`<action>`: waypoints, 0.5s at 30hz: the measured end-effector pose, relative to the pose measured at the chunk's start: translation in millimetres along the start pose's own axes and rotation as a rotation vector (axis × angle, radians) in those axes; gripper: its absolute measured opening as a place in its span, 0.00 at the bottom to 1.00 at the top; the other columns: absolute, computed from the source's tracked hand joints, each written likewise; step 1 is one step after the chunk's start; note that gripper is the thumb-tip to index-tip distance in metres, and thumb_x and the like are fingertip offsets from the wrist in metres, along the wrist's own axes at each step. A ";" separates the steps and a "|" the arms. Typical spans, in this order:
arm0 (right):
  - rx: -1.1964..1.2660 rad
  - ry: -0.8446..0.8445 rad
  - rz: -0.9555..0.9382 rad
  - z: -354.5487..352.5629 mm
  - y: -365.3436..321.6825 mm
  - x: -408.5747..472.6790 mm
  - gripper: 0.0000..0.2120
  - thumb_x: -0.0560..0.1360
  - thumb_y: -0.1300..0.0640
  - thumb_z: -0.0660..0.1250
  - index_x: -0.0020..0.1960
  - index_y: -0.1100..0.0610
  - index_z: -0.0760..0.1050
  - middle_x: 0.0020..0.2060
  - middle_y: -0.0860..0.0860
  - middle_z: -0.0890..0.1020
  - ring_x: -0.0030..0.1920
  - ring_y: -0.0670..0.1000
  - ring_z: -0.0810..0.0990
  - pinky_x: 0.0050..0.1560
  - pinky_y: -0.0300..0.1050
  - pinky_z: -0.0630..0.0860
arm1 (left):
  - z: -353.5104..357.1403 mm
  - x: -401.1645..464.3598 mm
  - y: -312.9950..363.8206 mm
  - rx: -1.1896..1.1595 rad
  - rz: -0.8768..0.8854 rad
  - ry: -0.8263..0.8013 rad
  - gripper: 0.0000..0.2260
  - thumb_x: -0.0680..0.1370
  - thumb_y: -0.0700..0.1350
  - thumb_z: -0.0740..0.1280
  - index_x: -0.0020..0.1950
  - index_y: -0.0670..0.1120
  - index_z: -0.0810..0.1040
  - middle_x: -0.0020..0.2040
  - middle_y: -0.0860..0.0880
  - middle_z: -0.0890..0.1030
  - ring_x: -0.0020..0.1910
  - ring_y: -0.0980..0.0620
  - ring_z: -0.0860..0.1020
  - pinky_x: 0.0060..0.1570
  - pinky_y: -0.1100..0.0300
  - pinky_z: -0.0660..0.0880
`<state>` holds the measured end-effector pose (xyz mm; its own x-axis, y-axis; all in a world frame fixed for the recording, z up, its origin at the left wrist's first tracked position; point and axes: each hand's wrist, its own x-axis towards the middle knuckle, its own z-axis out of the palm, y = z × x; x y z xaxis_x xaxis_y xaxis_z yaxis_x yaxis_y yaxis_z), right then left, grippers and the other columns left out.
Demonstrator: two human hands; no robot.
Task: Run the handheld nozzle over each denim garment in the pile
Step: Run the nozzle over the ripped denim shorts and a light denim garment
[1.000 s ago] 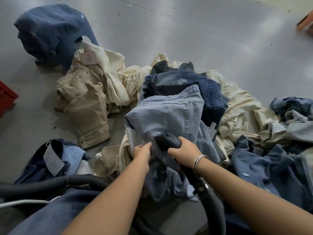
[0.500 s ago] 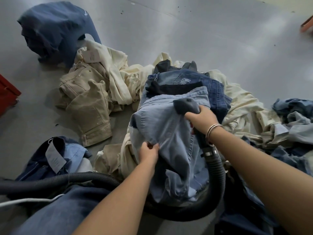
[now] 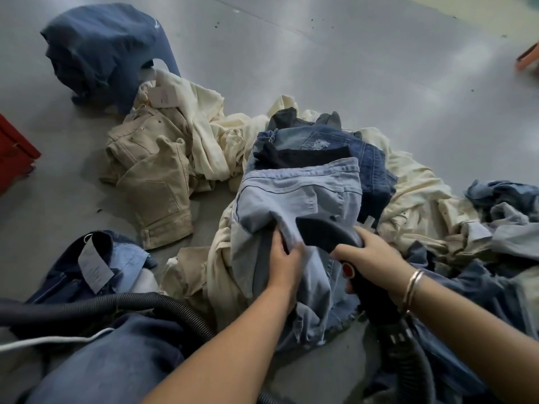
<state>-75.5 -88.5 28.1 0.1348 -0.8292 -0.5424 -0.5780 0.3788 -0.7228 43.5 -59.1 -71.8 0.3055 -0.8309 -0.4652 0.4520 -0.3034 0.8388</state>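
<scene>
A pale blue denim garment (image 3: 297, 196) lies on top of the pile in the middle of the floor. My left hand (image 3: 284, 258) grips a fold of its fabric at the near side. My right hand (image 3: 367, 255) holds the black handheld nozzle (image 3: 323, 231), whose head presses on the pale denim just right of my left hand. A red button (image 3: 347, 270) shows on the handle. The ribbed hose (image 3: 408, 360) runs down from the handle toward me. Darker blue jeans (image 3: 335, 147) lie behind the pale garment.
Beige trousers (image 3: 154, 170) and cream cloth (image 3: 201, 123) lie left of the pile. A dark blue garment (image 3: 108, 51) sits far left. More denim (image 3: 501, 211) is heaped at right, tagged denim (image 3: 96, 263) near left. A second hose length (image 3: 116, 304) crosses the lower left. A red box (image 3: 14, 150) stands at the left edge.
My right hand has drawn the nozzle back down the pale denim from near its waistband toward me. My left hand has shifted slightly up and right on the fabric.
</scene>
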 end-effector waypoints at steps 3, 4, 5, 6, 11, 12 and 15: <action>0.022 0.079 0.017 4.2 6.1 26.8 0.06 0.69 0.62 0.69 0.45 0.59 0.73 0.23 0.52 0.75 0.22 0.52 0.74 0.26 0.53 0.78 | -4.8 -2.8 -1.3 -0.036 -0.007 -0.086 0.26 0.79 0.33 0.61 0.76 0.48 0.63 0.68 0.47 0.73 0.66 0.50 0.73 0.67 0.49 0.69; 0.032 0.136 0.018 0.4 4.8 39.1 0.06 0.69 0.62 0.68 0.44 0.60 0.73 0.23 0.53 0.74 0.21 0.53 0.73 0.29 0.57 0.79 | -4.5 -6.5 -2.0 -0.013 -0.004 -0.104 0.25 0.79 0.33 0.61 0.75 0.49 0.64 0.66 0.48 0.75 0.63 0.52 0.75 0.66 0.52 0.71; 0.044 0.192 0.017 -4.5 2.3 50.4 0.06 0.69 0.62 0.68 0.44 0.60 0.73 0.22 0.52 0.74 0.21 0.53 0.73 0.32 0.60 0.79 | -3.0 -10.4 -1.3 0.012 -0.004 -0.112 0.24 0.79 0.35 0.62 0.74 0.49 0.65 0.64 0.49 0.77 0.60 0.54 0.76 0.64 0.54 0.72; 0.052 0.245 0.008 -11.5 -0.3 60.1 0.06 0.68 0.61 0.68 0.44 0.61 0.73 0.21 0.52 0.74 0.20 0.53 0.73 0.33 0.60 0.79 | -0.8 -13.0 0.3 0.035 -0.010 -0.108 0.24 0.79 0.37 0.63 0.73 0.51 0.66 0.64 0.51 0.77 0.59 0.55 0.76 0.63 0.55 0.72; 0.130 0.472 -0.124 -50.2 -15.5 63.8 0.08 0.69 0.59 0.68 0.47 0.60 0.75 0.26 0.54 0.75 0.21 0.53 0.75 0.26 0.49 0.78 | -5.6 -11.0 -4.0 0.490 -0.061 0.094 0.24 0.78 0.42 0.62 0.74 0.50 0.63 0.65 0.47 0.74 0.61 0.45 0.73 0.60 0.57 0.68; 0.212 0.495 -0.137 -60.1 -17.8 57.3 0.10 0.70 0.60 0.68 0.50 0.61 0.74 0.28 0.56 0.75 0.19 0.52 0.74 0.23 0.45 0.75 | -9.6 -13.2 -6.9 0.625 -0.064 0.200 0.25 0.78 0.43 0.64 0.74 0.48 0.62 0.68 0.44 0.72 0.64 0.42 0.71 0.62 0.55 0.67; 0.379 0.446 -0.130 -82.2 -17.9 24.4 0.09 0.73 0.62 0.68 0.51 0.62 0.73 0.29 0.56 0.74 0.20 0.51 0.74 0.25 0.44 0.75 | -24.8 -10.8 -10.3 0.673 -0.105 0.445 0.44 0.69 0.51 0.76 0.76 0.46 0.54 0.75 0.41 0.55 0.73 0.40 0.57 0.70 0.47 0.56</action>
<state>-128.1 -149.3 63.0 -0.2136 -0.9399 -0.2664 -0.2406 0.3149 -0.9181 56.3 -35.5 -82.5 0.6581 -0.5624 -0.5006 -0.0610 -0.7026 0.7090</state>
